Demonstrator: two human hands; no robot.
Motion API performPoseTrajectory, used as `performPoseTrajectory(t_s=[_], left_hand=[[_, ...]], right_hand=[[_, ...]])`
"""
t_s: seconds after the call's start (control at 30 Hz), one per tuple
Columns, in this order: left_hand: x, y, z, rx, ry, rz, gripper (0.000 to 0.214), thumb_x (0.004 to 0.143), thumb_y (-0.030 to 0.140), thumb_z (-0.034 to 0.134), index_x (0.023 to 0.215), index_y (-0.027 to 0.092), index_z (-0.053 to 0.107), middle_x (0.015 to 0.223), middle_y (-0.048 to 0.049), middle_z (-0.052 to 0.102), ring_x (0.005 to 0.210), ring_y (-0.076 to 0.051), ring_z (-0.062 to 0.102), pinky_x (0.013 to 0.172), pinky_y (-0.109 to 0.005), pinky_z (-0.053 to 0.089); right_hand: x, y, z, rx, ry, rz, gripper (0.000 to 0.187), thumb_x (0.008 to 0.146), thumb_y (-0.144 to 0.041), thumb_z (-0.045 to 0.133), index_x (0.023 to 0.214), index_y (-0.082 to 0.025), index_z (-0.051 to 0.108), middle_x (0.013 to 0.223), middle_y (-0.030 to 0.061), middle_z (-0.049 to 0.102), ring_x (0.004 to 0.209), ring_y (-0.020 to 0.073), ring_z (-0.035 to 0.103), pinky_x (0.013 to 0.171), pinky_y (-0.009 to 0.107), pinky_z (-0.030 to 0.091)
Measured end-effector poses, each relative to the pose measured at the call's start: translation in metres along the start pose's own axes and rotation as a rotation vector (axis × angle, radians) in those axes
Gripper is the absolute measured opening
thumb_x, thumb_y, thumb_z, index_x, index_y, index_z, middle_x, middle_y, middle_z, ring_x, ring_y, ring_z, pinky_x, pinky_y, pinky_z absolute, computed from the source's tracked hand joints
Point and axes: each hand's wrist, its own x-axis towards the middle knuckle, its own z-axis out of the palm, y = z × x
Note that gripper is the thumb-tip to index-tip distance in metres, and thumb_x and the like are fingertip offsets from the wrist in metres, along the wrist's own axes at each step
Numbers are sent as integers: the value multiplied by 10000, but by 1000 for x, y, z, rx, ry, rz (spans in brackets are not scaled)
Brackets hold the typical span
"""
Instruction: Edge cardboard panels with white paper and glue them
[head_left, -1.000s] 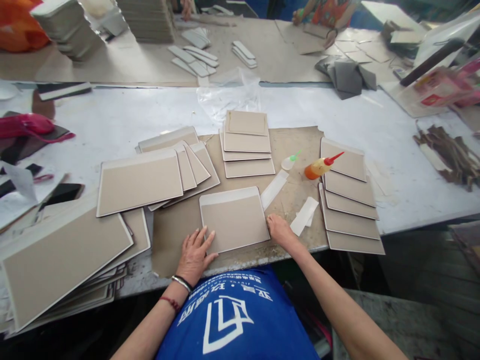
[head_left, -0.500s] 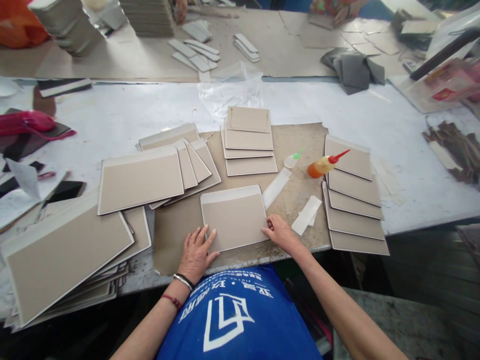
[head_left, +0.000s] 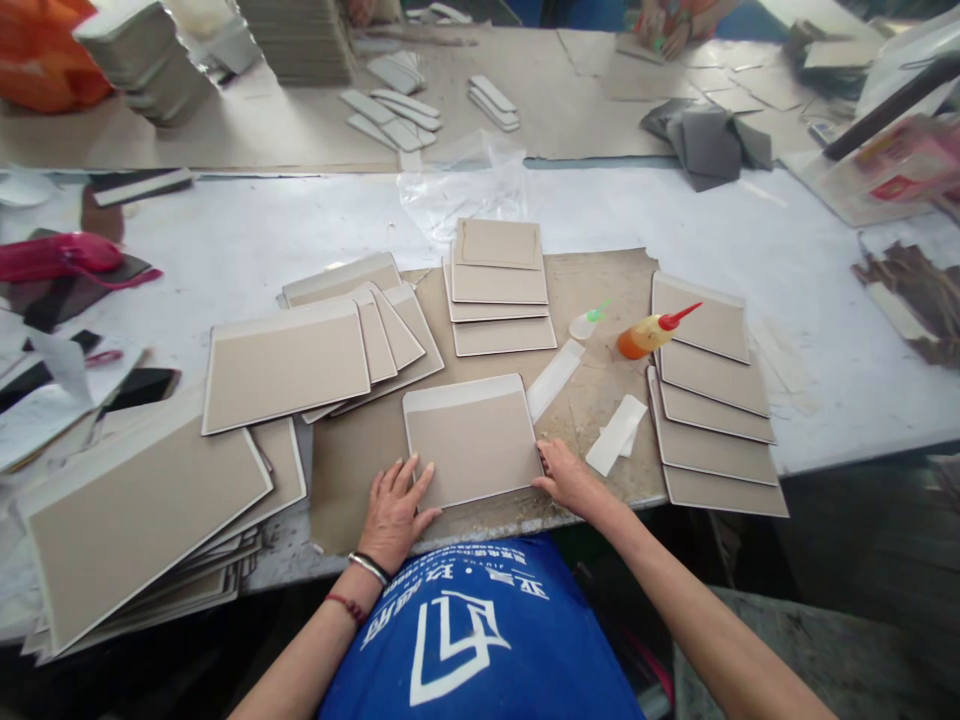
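A beige panel (head_left: 472,445) with a pale strip along its top edge lies flat in front of me. My left hand (head_left: 397,505) rests at its lower left corner, fingers spread and fingertips touching the edge. At the lower right edge, my right hand (head_left: 568,475) has curled fingers and its thumb on the panel, gripping that side. White paper strips (head_left: 553,380) lie just right of the panel, with more strips (head_left: 616,435) nearer the right hand. Behind them are a small bottle with a green tip (head_left: 583,325) and an amber bottle with a red nozzle (head_left: 649,337).
Similar panels are fanned out at left (head_left: 285,370), back (head_left: 499,280) and right (head_left: 712,430). A larger panel pile (head_left: 150,510) overhangs the front left edge. A clear plastic bag (head_left: 465,185) lies beyond. Another person's hands (head_left: 671,35) are at the far table.
Both hands stay at the same panel with almost no movement. The right hand has shifted very slightly along the right edge. The whole view has moved a little.
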Motion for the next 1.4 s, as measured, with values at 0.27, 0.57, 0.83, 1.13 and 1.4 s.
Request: performPoseTrajectory(t_s=[0.27, 0.57, 0.83, 1.13, 1.4], left_hand=[[1, 4, -3, -4, -23, -36, 539, 720, 331, 629, 1233, 241, 492, 1297, -119, 480, 1176, -312, 420, 972, -508, 333], [-1, 0, 2, -35, -6, -35, 519, 727, 329, 618, 1227, 257, 500, 1301, -108, 479, 1181, -308, 417, 974, -506, 332], [0, 1, 1, -33, -17, -33, 521, 727, 334, 618, 1229, 258, 499, 1302, -108, 479, 1182, -312, 416, 972, -509, 331], [0, 2, 1, -25, -32, -35, 523, 722, 333, 623, 1226, 259, 502, 1309, -106, 471, 1184, -313, 412, 974, -506, 326], [2, 4, -2, 5, -52, -48, 508, 723, 319, 623, 1215, 255, 513, 1303, -114, 475, 1183, -314, 413, 971, -502, 328]], right_hand=[[2, 0, 4, -80, -10, 11, 440, 707, -125, 598, 1124, -124, 459, 1025, 135, 503, 979, 242, 495, 867, 386, 401], [0, -6, 1, -76, -25, 41, 449, 715, -139, 595, 1138, -123, 445, 1043, 131, 491, 1011, 239, 473, 872, 380, 392], [1, -5, 6, -95, -28, 64, 473, 727, -146, 591, 1170, -105, 432, 1093, 149, 476, 1080, 244, 443, 907, 362, 376], [0, -6, 9, -111, -13, 69, 477, 725, -142, 588, 1177, -120, 440, 1073, 144, 487, 1051, 255, 458, 897, 373, 384], [1, -6, 10, -136, -18, 69, 475, 728, -133, 579, 1181, -91, 441, 1083, 160, 484, 1061, 263, 447, 897, 370, 379]])
